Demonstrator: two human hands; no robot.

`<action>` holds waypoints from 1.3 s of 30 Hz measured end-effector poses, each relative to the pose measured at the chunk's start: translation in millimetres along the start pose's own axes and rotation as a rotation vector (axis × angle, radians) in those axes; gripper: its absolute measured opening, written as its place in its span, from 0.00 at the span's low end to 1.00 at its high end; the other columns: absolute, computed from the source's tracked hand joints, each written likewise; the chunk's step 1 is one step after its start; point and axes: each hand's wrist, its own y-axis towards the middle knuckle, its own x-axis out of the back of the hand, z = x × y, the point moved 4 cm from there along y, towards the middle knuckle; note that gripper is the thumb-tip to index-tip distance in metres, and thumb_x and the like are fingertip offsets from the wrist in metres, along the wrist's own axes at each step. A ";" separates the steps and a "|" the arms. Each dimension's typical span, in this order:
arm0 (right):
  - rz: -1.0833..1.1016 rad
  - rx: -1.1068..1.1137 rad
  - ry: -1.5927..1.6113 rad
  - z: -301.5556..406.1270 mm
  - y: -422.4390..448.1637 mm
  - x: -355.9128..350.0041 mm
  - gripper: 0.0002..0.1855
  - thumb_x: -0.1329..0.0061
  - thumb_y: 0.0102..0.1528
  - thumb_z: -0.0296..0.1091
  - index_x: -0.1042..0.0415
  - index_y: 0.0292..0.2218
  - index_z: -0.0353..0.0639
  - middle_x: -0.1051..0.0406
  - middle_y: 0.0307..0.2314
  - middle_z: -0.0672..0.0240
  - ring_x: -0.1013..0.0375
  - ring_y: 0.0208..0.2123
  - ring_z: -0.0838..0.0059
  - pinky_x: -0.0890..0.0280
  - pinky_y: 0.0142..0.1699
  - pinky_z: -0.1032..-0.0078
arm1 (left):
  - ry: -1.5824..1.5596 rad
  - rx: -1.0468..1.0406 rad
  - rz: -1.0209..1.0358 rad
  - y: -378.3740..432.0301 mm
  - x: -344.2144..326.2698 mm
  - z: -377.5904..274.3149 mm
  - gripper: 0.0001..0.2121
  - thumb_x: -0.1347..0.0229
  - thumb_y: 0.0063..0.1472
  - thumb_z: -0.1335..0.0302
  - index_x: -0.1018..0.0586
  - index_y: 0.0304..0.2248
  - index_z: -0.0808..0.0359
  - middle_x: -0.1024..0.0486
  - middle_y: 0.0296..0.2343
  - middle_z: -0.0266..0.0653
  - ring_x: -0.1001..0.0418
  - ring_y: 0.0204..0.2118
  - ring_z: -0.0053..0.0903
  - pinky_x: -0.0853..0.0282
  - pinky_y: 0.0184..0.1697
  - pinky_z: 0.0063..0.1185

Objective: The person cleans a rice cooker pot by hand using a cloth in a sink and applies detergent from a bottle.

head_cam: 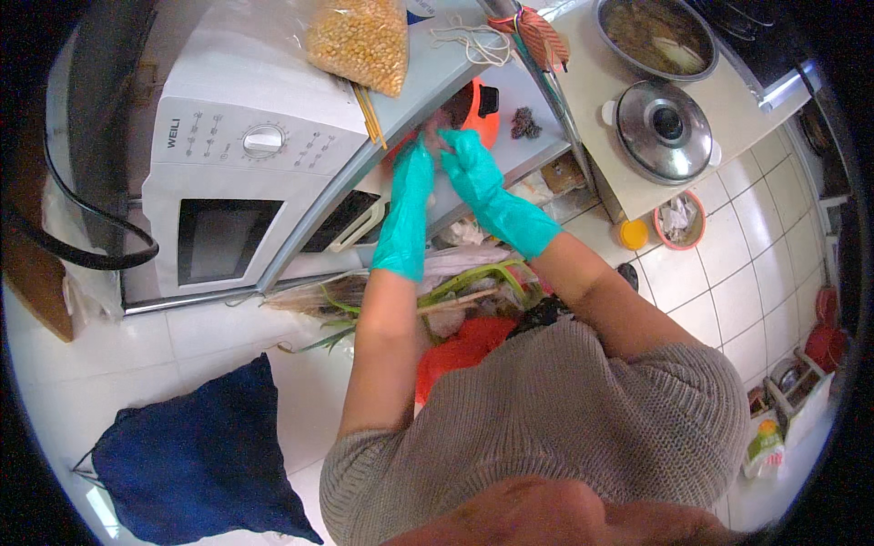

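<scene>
Both hands wear long teal gloves and reach over a shelf into the opening of an orange-red pot [484, 126] with a black handle. My left hand [414, 160] and my right hand [470, 160] meet around a small pinkish-brown piece [435, 132], too blurred to identify. The right fingers are bent around its near end; the left fingers lie against its other side. Part of the pot is hidden behind the gloves and the counter edge above. To the right of the pot, a small dark clump [526, 123] lies on the shelf.
A white microwave oven [266, 147] stands left, below a bag of corn kernels [362, 41] and wooden chopsticks [369, 116]. Right are a lidded pan [664, 133] and a basin of murky liquid [655, 37]. A metal post [563, 112] rises beside the shelf; bagged vegetables [471, 290] lie below.
</scene>
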 end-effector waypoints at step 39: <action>0.216 -0.065 -1.006 4.7 19.6 81.6 0.23 0.46 0.51 0.38 0.30 0.48 0.41 0.34 0.49 0.43 0.30 0.46 0.46 0.33 0.50 0.59 | -1.226 0.261 -0.308 -132.8 7.0 -26.7 0.18 0.51 0.65 0.74 0.30 0.54 0.63 0.23 0.40 0.39 0.24 0.38 0.28 0.26 0.40 0.30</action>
